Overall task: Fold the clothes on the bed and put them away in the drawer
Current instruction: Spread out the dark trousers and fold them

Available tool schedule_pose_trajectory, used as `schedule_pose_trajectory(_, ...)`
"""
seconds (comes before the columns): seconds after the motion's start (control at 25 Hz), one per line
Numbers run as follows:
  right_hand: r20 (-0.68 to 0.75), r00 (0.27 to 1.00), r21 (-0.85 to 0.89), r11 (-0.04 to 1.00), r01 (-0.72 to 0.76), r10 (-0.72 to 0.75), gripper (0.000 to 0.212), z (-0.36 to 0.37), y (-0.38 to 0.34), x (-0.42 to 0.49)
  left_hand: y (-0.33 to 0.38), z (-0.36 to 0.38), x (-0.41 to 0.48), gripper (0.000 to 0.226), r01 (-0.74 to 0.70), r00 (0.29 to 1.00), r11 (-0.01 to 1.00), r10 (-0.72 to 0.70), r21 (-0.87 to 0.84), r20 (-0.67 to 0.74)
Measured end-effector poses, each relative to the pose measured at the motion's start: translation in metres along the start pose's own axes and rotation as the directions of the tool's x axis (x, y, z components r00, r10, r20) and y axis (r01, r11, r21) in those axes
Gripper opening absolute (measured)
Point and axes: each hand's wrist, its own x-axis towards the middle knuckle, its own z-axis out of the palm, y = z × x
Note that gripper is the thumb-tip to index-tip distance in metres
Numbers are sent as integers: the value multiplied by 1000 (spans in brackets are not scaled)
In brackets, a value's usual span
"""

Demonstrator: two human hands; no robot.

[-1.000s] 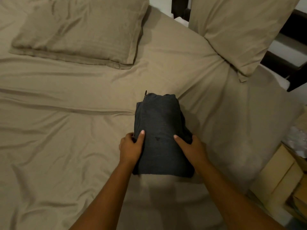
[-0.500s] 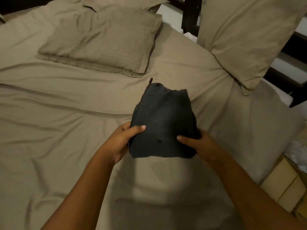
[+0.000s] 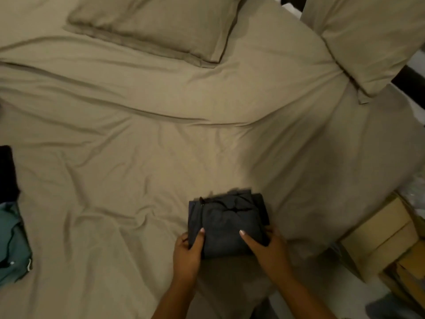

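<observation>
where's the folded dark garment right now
Head view, low and just right of centre: the folded dark garment is gripped by the left hand and right hand at the near edge of the bed, cardboard boxes to its right.

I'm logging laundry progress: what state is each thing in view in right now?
Dark grey garment: folded, held by both hands.
Left hand: grips the garment, thumb on top.
Right hand: grips the garment, thumb on top.
Teal garment: unfolded, crumpled on the bed sheet.
Bed sheet: wrinkled.
Left pillow: lying flat.
Right pillow: propped up.
</observation>
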Motion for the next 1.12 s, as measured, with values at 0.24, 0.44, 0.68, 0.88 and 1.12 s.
schedule_pose_trajectory(0.24,-37,992,-80,989,-126,123,111,5,-30,22,26,16,7,51,-192,981,980,192,53,6)
schedule_pose_trajectory(0.44,280,906,62,936,-346,317,81,-17,-63,46,52,16,13,81,27,993,997,-35,66,115)
schedule_pose_trajectory(0.68,575,773,45,933,-356,268,47,-41,-100,1,76,-47,-45,52,224,938,948,-146,-226,315)
schedule_pose_trajectory(0.88,745,667,29,999,-40,5,36,-33,-125,-72,50,-130,-130,42,165,956,915,-57,-368,287)
schedule_pose_trajectory(1.12,851,519,-35,977,208,-80,63,20,-160,-174,-22,-215,-208,50,39,994,802,30,-597,105)
